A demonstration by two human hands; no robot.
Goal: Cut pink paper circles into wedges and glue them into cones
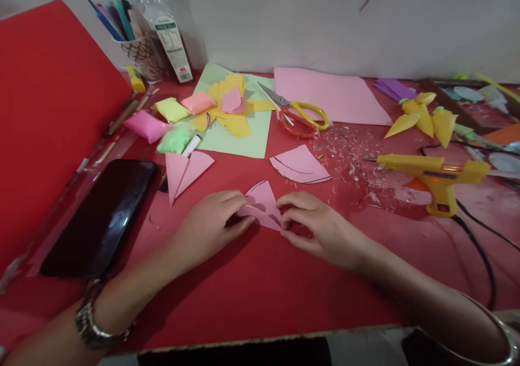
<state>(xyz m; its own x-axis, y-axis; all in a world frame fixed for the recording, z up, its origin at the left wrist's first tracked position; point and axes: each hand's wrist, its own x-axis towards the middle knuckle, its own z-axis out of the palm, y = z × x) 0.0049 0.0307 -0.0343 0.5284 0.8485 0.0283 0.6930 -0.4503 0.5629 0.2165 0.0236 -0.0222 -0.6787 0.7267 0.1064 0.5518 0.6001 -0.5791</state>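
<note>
A pink paper piece [262, 198] with one edge folded over lies on the red table between my hands. My left hand [217, 220] pinches the folded flap at its left end. At the opposite corner, the fingers of my right hand [314, 225] close on the paper's right edge. Just beyond is a second pink paper piece [300, 165], flat, with dark curved lines drawn on it. Off to the left rests a folded pink paper cone [184, 174].
A yellow glue gun [434, 176] with a black cord lies at right, beside paper scraps. Scissors [300, 117] rest partly on pink sheet [333, 95]. A dark phone [101, 220] lies at left. Clay packets [146, 126], a pen cup [140, 57] and yellow paper cones [422, 117] stand farther back.
</note>
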